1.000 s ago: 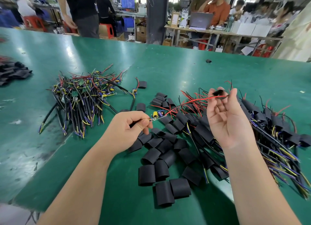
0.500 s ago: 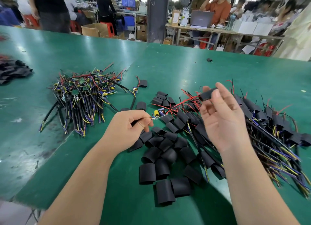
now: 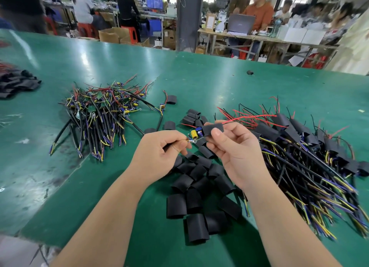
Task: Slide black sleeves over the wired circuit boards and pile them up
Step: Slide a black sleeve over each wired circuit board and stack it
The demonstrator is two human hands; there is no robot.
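Note:
My left hand (image 3: 159, 151) pinches the cable end of a wired circuit board (image 3: 196, 134), whose yellow capacitor and blue part stick out. My right hand (image 3: 231, 147) holds a black sleeve (image 3: 213, 129) that covers part of that board, with red wires running out of its far end. Loose black sleeves (image 3: 191, 189) lie scattered below my hands. Bare wired boards (image 3: 97, 111) are heaped at the left. Sleeved boards (image 3: 311, 147) are piled at the right.
The green table (image 3: 199, 83) has a seam running toward me. More black sleeves (image 3: 16, 83) lie at the far left edge. One stray sleeve (image 3: 249, 72) sits far back. People work at benches behind the table.
My right hand has slid the sleeve down the red wires from their tips onto the board, moving left toward my left hand, which stayed in place.

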